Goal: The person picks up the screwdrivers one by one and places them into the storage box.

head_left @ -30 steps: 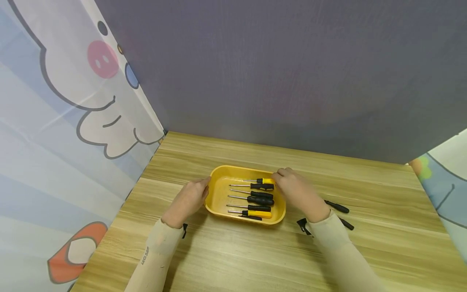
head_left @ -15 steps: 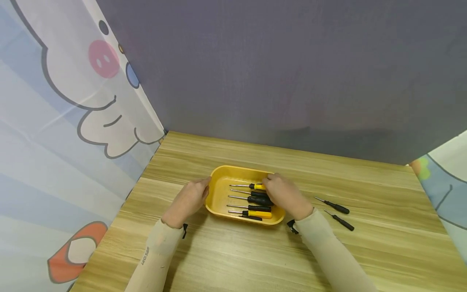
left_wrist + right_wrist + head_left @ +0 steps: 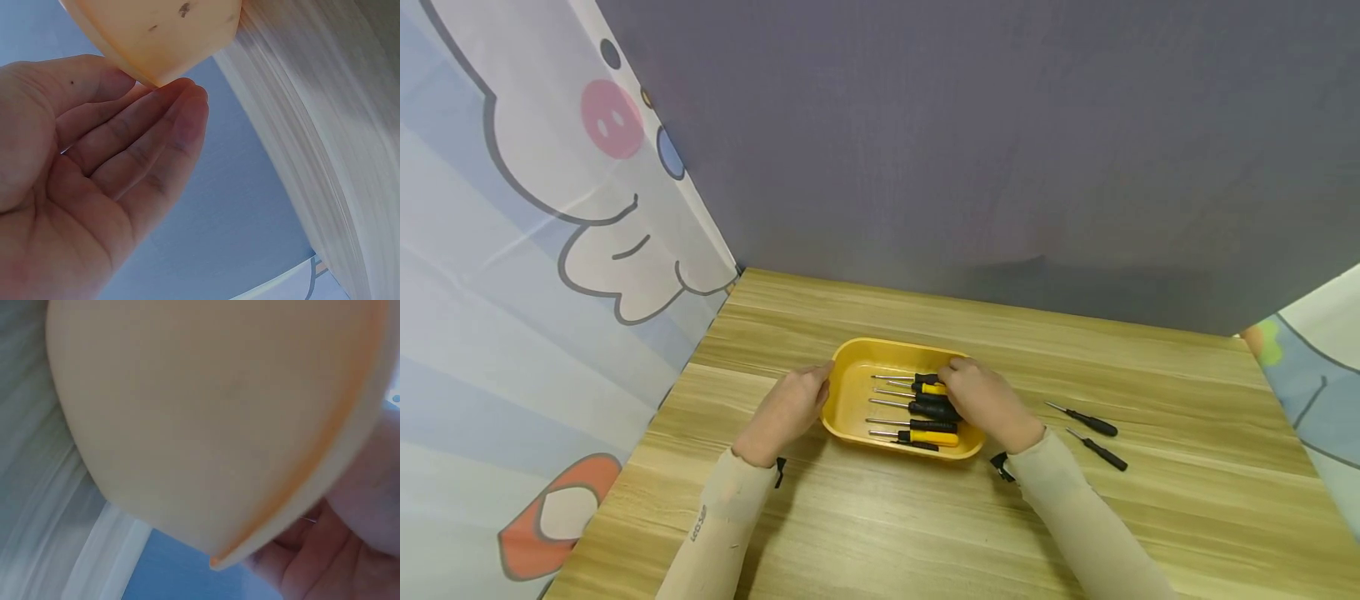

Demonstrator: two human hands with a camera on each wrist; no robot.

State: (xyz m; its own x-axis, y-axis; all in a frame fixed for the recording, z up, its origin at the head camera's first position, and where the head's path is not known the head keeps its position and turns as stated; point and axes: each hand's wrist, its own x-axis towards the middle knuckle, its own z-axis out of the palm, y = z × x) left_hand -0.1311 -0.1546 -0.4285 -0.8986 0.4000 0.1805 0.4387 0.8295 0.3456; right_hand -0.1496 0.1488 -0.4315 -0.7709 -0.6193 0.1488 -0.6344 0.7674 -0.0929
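A yellow plastic tray sits on the table with several screwdrivers lying side by side in it, shafts pointing left. My left hand pinches the tray's left rim; in the left wrist view its thumb and fingers meet at the tray's edge. Reaching over the right end, my right hand holds a yellow-and-black screwdriver by its handle end, fingertips partly hidden. A thick black screwdriver and another yellow-handled screwdriver lie nearer me. In the right wrist view, the tray wall covers most of that hand's fingers.
Two small black screwdrivers, one farther and one nearer, lie on the wooden table right of the tray. A grey panel rises behind the table, and a cartoon-print curtain hangs at the left.
My right hand has moved left and inward over the tray. The yellow-and-black screwdriver has shifted left and toward me, now past a black screwdriver. My left hand stays on the rim.
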